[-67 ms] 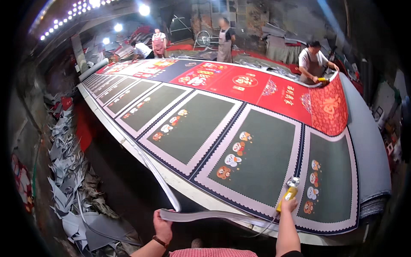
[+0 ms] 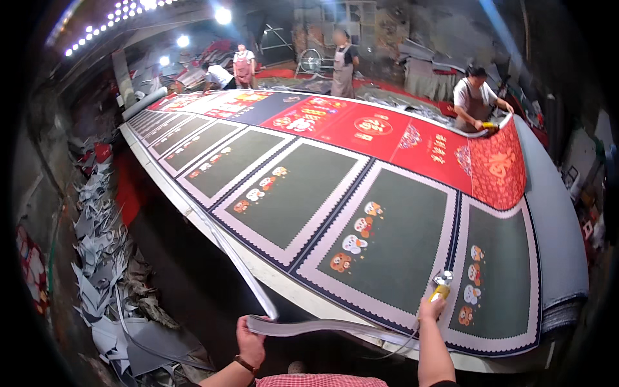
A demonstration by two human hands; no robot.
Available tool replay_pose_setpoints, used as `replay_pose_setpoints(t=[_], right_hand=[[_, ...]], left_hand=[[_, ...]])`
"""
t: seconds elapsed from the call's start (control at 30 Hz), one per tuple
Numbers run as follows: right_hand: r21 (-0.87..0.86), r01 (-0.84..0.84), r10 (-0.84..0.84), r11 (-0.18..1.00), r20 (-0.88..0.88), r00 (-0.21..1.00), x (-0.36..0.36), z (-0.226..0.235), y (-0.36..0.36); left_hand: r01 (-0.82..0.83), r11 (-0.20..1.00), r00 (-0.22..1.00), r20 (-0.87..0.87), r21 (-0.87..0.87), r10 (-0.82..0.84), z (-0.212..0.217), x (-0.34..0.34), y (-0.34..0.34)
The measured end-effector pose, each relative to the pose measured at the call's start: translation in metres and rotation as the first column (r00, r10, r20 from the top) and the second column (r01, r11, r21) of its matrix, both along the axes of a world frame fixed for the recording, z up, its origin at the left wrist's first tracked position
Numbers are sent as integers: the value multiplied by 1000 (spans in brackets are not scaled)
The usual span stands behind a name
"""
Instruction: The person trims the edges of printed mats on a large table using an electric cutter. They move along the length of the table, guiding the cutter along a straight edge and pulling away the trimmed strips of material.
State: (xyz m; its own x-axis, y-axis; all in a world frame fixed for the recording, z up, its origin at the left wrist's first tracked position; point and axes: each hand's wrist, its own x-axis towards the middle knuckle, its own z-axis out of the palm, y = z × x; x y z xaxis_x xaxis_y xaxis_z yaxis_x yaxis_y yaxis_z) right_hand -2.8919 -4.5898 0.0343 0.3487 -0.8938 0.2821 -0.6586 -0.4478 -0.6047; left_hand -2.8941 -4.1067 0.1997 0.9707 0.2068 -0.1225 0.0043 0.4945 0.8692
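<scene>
At near table edge, right hand point(image 2: 431, 309) fingers wrapped round yellow cutter point(image 2: 440, 288) trimming printed mat sheet point(image 2: 387, 245); left hand point(image 2: 250, 340) pinches the loose offcut strip point(image 2: 303, 327). Mid-trim; next prob needs steady pull w/ strip taut

Printed mats point(image 2: 361, 213) fill the table; scrap heap point(image 2: 106, 271) crowds the left floor.
</scene>
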Motion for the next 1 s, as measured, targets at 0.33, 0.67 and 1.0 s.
replay_pose_setpoints(t=[0.33, 0.67, 1.0], right_hand=[[444, -146, 250, -884, 713, 654, 43, 174, 330], [756, -452, 721, -473, 627, 295, -6, 281, 360], [544, -825, 165, -150, 837, 522, -113, 296, 229]], left_hand=[[676, 718, 718, 73, 165, -692, 26, -24, 29], [163, 863, 891, -304, -478, -337, 42, 48, 139], [28, 566, 998, -8, -824, -62, 20, 187, 202]])
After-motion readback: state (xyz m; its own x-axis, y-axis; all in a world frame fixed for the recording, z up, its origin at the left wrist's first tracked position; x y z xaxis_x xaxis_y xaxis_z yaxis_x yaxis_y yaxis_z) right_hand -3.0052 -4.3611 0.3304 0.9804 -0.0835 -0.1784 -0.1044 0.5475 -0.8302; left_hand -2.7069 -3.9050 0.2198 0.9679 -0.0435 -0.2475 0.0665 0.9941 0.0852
